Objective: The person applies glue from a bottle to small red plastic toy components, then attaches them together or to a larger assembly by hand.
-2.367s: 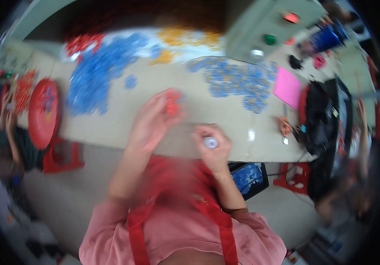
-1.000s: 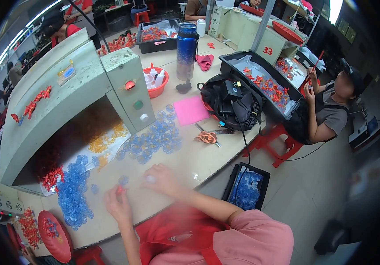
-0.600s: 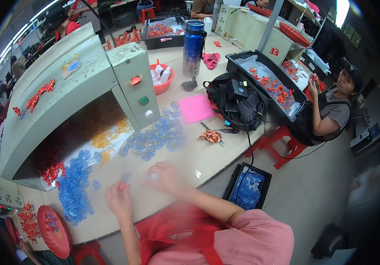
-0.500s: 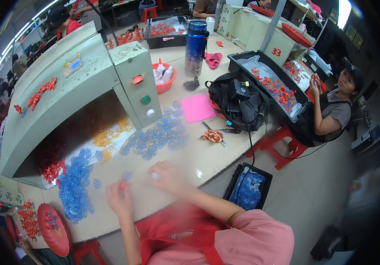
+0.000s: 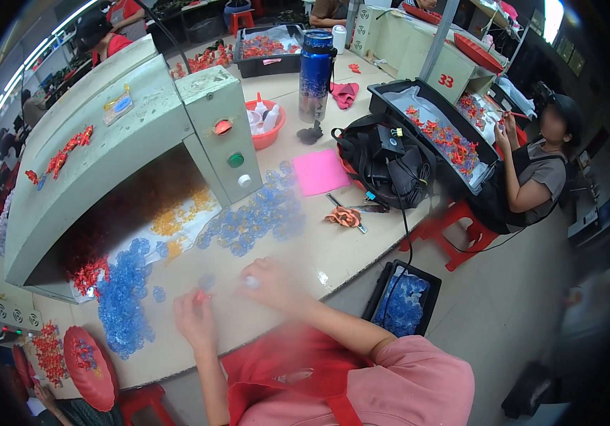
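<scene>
My left hand point(image 5: 194, 325) is closed on a small red plastic piece point(image 5: 199, 298) held at the fingertips, low over the near side of the table. At those fingertips shows a clear bluish flower-shaped piece point(image 5: 207, 282); whether it is attached to the red one I cannot tell. To the right, my right hand point(image 5: 273, 285) is closed around a small white object point(image 5: 251, 282), too blurred to name. A heap of clear blue pieces point(image 5: 123, 305) lies left of my hands. More blue flower-shaped pieces point(image 5: 255, 216) are spread out beyond them.
A grey-green arched machine point(image 5: 99, 135) stands at the left, with red pieces point(image 5: 90, 275) and yellow pieces point(image 5: 180, 213) under it. Farther back are a red basket of white bottles point(image 5: 269, 135), a blue flask point(image 5: 314, 78), a pink sheet point(image 5: 320, 172) and a black bag point(image 5: 383, 167). A co-worker point(image 5: 542, 163) sits right.
My hands keep nearly the same place and hold. The view has shifted slightly. At the right, the co-worker has turned the head toward their own hands.
</scene>
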Tool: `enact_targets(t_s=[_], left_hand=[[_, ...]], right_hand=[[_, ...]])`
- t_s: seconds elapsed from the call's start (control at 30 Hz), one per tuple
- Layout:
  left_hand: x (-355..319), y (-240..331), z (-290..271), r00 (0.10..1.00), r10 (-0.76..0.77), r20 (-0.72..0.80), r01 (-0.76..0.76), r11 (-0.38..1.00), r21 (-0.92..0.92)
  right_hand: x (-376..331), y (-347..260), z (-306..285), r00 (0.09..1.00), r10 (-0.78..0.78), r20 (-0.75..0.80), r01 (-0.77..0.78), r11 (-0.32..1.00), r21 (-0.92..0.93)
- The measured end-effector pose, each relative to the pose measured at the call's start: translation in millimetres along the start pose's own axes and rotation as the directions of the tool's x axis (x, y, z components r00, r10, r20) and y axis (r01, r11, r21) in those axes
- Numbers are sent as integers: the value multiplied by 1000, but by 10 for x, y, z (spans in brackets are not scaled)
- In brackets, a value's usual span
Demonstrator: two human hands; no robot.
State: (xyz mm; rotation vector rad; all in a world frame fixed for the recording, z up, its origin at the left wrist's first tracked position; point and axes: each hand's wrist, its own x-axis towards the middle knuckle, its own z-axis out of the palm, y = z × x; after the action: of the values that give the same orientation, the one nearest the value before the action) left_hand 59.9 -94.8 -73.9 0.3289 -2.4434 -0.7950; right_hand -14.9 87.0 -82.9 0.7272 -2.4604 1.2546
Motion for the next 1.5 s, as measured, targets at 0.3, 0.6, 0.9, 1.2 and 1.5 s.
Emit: enact_targets(t_s=[0.3,0.6,0.9,1.2,1.5], left_hand=[[-10,-47,-68,999,-42,-11,42,999,3],[-27,-111,44,996,29,-82,-29,1000,5],[-23,-50,-46,997,11,-70,-11,1000,-1],[-3,-41,-32,998,12,-69,-14,1000,-28],[-15,-34,-32,996,21,-82,-23,999,-23]], right_hand=[[38,-17,52,999,-11,39,10,1000,13],[28,-125,-74,998,53,33,-52,998,-22],[43,-125,-36,995,75,67,-73,997,-32],[39,-111,-50,989,122,87,-118,991,-56],[30,-121,-60,991,112,72,-110,993,-36]])
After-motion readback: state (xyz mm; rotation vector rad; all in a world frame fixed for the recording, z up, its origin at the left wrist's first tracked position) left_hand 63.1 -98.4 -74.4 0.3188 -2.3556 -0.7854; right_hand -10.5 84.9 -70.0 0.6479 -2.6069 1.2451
